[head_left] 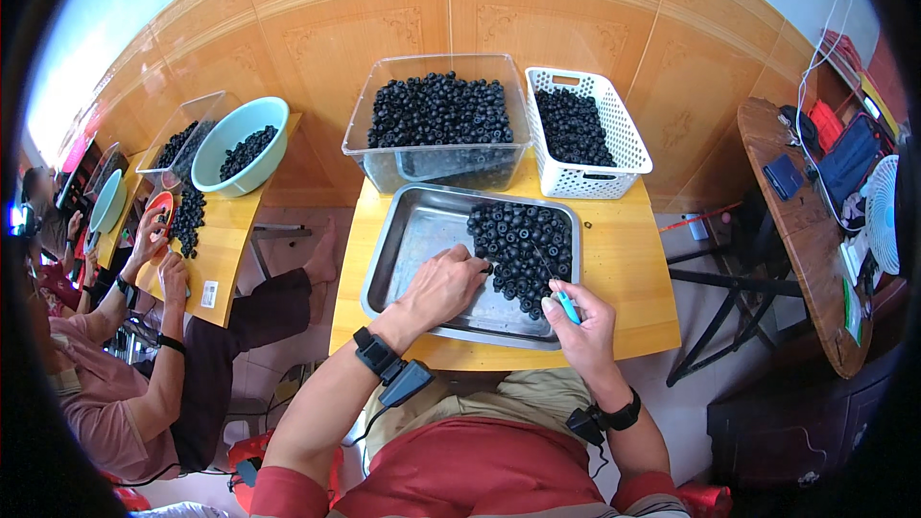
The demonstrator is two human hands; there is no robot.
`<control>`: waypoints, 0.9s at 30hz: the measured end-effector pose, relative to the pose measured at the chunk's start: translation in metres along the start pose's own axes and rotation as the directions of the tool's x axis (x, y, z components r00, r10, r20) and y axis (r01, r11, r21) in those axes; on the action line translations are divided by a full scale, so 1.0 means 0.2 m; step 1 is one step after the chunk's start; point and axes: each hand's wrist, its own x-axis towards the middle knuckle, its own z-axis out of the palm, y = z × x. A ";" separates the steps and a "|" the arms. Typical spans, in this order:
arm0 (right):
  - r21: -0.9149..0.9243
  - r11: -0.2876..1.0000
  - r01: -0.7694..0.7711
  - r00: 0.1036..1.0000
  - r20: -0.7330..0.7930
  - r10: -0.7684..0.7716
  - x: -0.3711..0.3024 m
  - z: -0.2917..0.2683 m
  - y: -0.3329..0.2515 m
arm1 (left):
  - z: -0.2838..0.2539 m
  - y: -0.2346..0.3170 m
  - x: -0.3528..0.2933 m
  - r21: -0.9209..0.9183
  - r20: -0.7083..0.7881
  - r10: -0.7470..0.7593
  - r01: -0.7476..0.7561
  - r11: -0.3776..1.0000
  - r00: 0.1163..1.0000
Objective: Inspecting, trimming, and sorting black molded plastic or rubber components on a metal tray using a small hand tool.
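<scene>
A steel tray (403,230) lies in front of me, with dark blueberries (523,240) heaped over its right part. My left hand (443,286) is inside the tray, thumb and fingers pinched on a dark blueberry (489,270) at the left edge of the heap. Over the tray's near right corner, my right hand (587,324) is closed around the teal handle of a thin pick-like tool (568,305). Its fine shaft points up and left over the berries; the exact tip is hard to make out.
Behind the tray stand a clear plastic bin (384,168) and a white perforated basket (600,177), both holding blueberries. At left a co-worker (134,374) handles berries beside a mint bowl (216,177). A brown side table (767,144) stands at right.
</scene>
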 end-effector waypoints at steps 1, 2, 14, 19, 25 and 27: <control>-0.032 0.999 0.023 1.000 -0.004 -0.023 0.00 0.00 -0.01 | -0.01 0.01 -0.02 -0.038 -0.013 -0.009 0.008 0.999 1.000; -0.032 0.999 0.023 1.000 -0.003 -0.023 0.00 0.00 -0.01 | -0.02 0.01 -0.03 -0.077 -0.027 -0.018 0.016 0.997 0.999; -0.037 0.998 0.053 0.998 0.043 -0.052 0.00 0.05 -0.01 | -0.09 0.07 -0.16 -0.865 0.077 -0.426 0.273 0.421 0.901; -0.042 0.996 0.081 0.994 0.078 -0.078 -0.01 0.07 0.00 | -0.10 0.09 -0.20 -0.955 0.214 -0.464 0.284 0.086 0.860; -0.031 0.992 0.123 0.985 0.128 -0.118 -0.03 0.10 -0.03 | -0.09 0.13 -0.25 -0.947 0.276 -0.458 0.158 -0.279 0.845; -0.060 0.993 0.105 0.981 0.170 -0.094 -0.03 0.09 -0.06 | -0.09 0.15 -0.26 -0.937 0.275 -0.463 0.126 -0.326 0.842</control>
